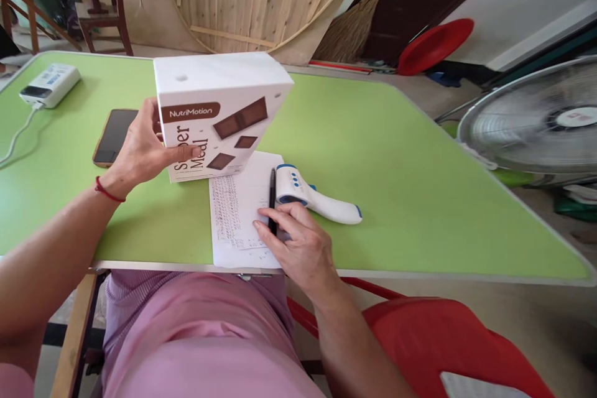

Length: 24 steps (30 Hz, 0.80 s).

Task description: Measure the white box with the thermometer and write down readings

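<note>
My left hand (144, 146) grips a white box (224, 118), its thumb across the front and its fingers behind the left side. The box carries "NutriMotion" and "Super Meal" lettering and pictures of brown bars. It stands tilted over the top of some paper sheets (242, 217) with handwritten columns. My right hand (298, 236) rests low over the sheets, thumb and index tips slightly apart. A black pen (273, 183) runs beneath its index finger. Touching the pen's right side or nearly so lies a white and blue infrared thermometer (321, 199).
On the green table (396, 199) lie a smartphone (116, 137) beside my left hand and a white power bank (51, 84) with a cable. A red stool (438, 336) stands at the front right. A fan (536, 118) is past the table's right edge.
</note>
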Tool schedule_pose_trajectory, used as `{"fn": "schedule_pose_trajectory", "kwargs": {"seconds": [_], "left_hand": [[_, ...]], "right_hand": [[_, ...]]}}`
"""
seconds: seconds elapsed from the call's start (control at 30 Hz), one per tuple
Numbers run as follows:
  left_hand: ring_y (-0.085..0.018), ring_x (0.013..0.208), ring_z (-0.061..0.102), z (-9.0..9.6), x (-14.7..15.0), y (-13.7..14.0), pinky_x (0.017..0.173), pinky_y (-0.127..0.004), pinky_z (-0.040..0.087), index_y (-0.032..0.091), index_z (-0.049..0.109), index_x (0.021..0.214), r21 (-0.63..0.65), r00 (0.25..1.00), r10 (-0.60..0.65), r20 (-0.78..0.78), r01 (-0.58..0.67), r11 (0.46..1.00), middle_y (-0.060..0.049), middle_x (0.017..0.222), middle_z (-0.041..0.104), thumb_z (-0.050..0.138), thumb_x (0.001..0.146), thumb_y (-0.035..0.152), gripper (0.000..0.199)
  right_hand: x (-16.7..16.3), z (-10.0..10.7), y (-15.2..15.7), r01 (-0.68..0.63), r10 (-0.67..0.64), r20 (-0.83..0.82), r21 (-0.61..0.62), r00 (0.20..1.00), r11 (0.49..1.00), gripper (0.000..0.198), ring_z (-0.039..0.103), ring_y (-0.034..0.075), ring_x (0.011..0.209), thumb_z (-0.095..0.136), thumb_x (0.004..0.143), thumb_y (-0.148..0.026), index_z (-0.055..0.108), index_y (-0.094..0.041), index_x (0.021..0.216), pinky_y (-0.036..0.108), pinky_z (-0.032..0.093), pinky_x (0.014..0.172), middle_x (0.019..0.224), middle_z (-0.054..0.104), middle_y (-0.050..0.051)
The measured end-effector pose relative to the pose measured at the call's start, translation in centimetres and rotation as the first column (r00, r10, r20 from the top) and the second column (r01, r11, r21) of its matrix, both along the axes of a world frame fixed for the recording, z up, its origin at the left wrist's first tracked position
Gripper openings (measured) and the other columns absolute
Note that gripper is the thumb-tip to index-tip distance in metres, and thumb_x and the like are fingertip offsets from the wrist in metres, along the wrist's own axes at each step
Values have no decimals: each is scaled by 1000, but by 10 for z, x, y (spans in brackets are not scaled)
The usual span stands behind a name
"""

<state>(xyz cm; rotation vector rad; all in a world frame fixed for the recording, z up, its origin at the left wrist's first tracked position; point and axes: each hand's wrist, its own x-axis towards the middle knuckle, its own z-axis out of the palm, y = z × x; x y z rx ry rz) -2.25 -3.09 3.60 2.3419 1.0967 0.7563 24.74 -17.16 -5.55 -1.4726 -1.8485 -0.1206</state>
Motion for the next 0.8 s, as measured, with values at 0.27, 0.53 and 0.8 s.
{"fn": "schedule_pose_trajectory", "kwargs": {"seconds": [0.27,0.53,0.8], "left_hand": [[-26,108,70,32,1,-20,85,-31,58,17,58,127,-215,972,-28,232,79,974,-7,117,74,79,78,49,61],[-25,91,73,28,15,-29,68,-28,59,16,60,129,-442,931,-164,327,304,844,-7,101,77,86,73,38,66],[-24,96,72,29,14,-30,75,-30,59,15,62,126,-454,921,-223,320,355,817,-9,113,74,82,78,36,55]], "right_hand": [[-1,2,2,-6,6,-21,-19,1000,1000,17,68,18,72,65,93,-32,77,-20,95,28,54,60,86,70,5],[-3,5,-1,19,-33,-65,-198,997,980,15,68,23,83,64,90,-35,73,-24,86,31,53,63,91,71,6],[35,29,11,166,-172,-60,-92,983,982,28,67,26,88,55,77,-16,70,-21,100,40,57,79,96,70,10]]}}
